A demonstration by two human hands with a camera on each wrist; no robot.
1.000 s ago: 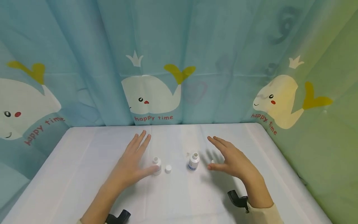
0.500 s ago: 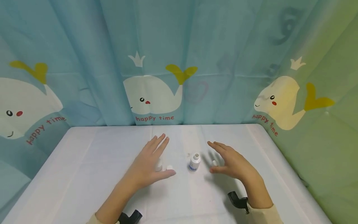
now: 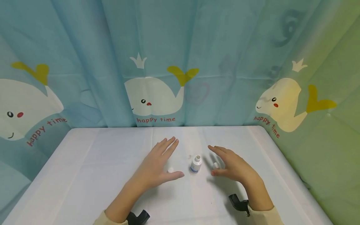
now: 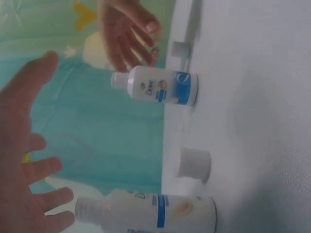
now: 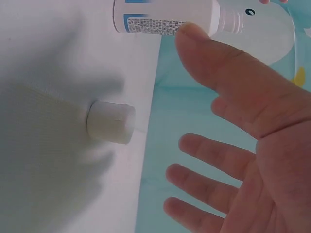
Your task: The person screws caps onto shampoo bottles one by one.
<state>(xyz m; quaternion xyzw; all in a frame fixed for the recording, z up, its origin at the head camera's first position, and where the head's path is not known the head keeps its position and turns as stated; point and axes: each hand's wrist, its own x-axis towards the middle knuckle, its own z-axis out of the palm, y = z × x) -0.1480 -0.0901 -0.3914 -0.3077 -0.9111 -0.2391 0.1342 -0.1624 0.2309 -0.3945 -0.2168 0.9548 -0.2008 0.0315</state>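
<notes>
My left hand (image 3: 154,167), fingers spread and thumb out, is held above the table and grips nothing. In the head view it hides one bottle; the left wrist view shows that white Dove bottle (image 4: 182,213) uncapped and upright below the fingers. Beside it lies a white cap (image 3: 170,170), partly behind the thumb. A second open Dove bottle (image 3: 196,164) stands between the two hands. My right hand (image 3: 237,165) hovers to its right, fingers apart and holding nothing. Another white cap (image 5: 111,121) rests on the table under that hand, beyond the thumb in the head view.
A white cloth covers the table (image 3: 84,175). Behind it hangs a blue-green curtain (image 3: 222,62) printed with whales, which turns green along the right side. Black camera mounts (image 3: 239,202) are strapped at both wrists.
My left hand has moved right, now covering the left bottle and coming nearer the middle one. My right hand has stayed almost in place. Bottles and caps stand where they were.
</notes>
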